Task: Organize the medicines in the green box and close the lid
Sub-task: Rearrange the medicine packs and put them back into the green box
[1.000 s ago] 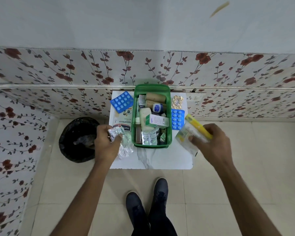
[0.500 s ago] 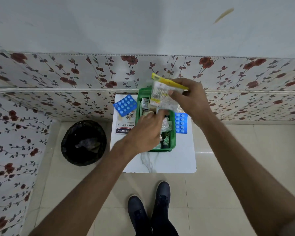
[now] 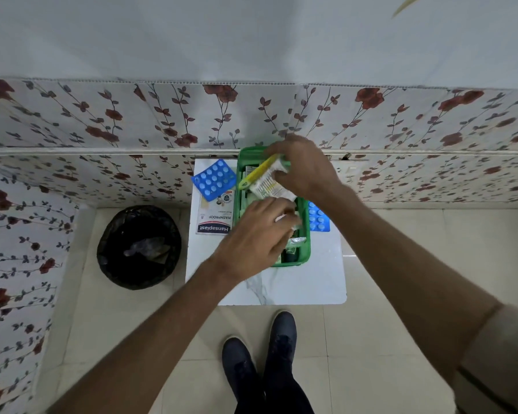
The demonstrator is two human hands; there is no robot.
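Green box: open, on the white table, directly under both my hands; its near rim shows just past my left wrist.

Clear pouch with yellow zip strip: held over the far half of the box, tilted, printing too small to read.

My right hand: above the far end of the box, fingers closed in a pinch on the pouch's upper edge.

My left hand: over the middle of the box, fingers curled down into the contents, touching crinkled silver-white packaging; whether it grips that I cannot tell.

Plaster packet: flat on the table just left of my left hand, reads "Hansaplast", "WASHPROOF", "8".

Blue blister pack: left of my right hand, overlapping the packet's far end.

Second blue blister pack: beside the box's right wall, partly hidden by my right forearm.

Black bin: on the floor, well left of my left hand.
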